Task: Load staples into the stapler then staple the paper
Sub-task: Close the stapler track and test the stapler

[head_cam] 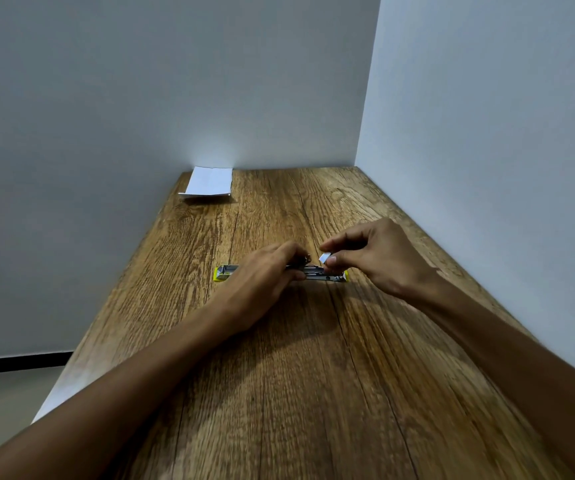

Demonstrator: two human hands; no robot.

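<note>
A yellow stapler (320,274) lies unfolded flat across the middle of the wooden table (313,375), its metal staple channel facing up. My left hand (262,277) rests over its middle and holds it down, hiding the hinge. My right hand (369,258) hovers just above the stapler's right half, thumb and forefinger pinched on a small pale strip of staples (324,258). A folded white paper (208,183) lies at the far left corner of the table against the wall.
Grey walls close the table at the back and along the right side. The table's left edge drops off to a floor with a dark baseboard (19,362).
</note>
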